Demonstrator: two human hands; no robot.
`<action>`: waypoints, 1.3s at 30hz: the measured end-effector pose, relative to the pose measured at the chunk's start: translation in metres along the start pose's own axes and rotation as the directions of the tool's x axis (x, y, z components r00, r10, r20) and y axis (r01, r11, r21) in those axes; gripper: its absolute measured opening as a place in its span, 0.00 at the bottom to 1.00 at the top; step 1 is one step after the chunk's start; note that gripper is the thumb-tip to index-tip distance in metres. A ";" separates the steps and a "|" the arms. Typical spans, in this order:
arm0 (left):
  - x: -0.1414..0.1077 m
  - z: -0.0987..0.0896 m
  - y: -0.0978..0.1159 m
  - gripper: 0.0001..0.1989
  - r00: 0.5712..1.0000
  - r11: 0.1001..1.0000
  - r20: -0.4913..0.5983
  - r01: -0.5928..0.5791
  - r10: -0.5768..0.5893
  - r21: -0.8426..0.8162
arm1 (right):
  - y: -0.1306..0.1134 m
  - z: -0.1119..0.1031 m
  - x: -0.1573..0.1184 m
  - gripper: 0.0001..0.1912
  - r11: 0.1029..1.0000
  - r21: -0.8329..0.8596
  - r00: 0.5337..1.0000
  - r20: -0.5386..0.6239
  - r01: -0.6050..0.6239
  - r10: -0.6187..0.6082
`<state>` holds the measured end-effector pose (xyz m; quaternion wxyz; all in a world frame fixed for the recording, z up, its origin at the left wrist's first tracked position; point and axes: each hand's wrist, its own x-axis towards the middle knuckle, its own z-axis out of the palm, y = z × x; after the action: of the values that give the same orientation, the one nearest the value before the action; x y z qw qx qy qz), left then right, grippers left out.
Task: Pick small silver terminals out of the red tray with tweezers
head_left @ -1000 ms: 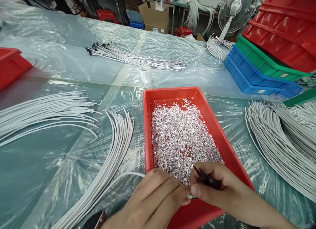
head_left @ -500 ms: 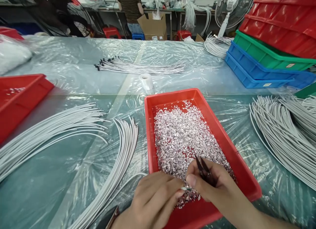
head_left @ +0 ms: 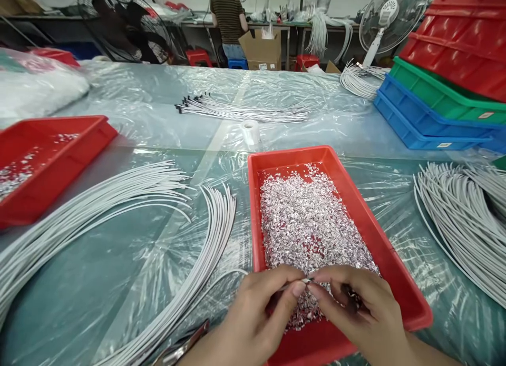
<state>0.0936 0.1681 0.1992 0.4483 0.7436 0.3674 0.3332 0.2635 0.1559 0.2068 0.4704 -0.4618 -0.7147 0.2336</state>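
Both hands meet over the near end of the red tray, which holds a heap of small silver foil pieces. The left hand pinches the tip of a single white cable between thumb and forefinger; that cable curves away to the left across the plastic-covered table. The right hand presses its thumb and forefinger together against the same cable tip, apparently on a bit of foil there, though the piece is too small to make out clearly. A dark slim tool, perhaps tweezers, seems tucked in the right palm. Just left of the tray lies a curved bundle of white cables, with a looser fan of cables farther left; a large pile of grey-white cables sits to the right. Judging from how these lie, some cables look handled and many remain, but which pile is finished cannot be told. Farther off are a second red tray at left, a roll of tape, black-tipped cables, stacked coloured bins at far right, and a person standing at the far bench.
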 end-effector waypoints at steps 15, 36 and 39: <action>0.002 -0.002 0.008 0.09 0.999 1.000 -0.035 -0.013 0.013 -0.013 | -0.005 -0.002 -0.006 0.09 0.989 -0.144 0.999 -0.015 0.040 -0.043; 0.002 0.004 0.005 0.08 0.982 0.987 -0.131 -0.125 0.138 0.099 | -0.006 0.001 -0.011 0.14 0.994 -0.106 0.999 0.025 0.041 -0.039; 0.001 0.005 0.003 0.09 0.974 0.983 -0.150 -0.155 0.168 0.094 | -0.005 0.001 -0.011 0.15 0.993 -0.103 0.998 0.036 0.059 -0.056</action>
<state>0.0992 0.1663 0.1999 0.3586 0.7600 0.3532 0.4111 0.2619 0.1445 0.2053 0.4403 -0.4609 -0.7467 0.1901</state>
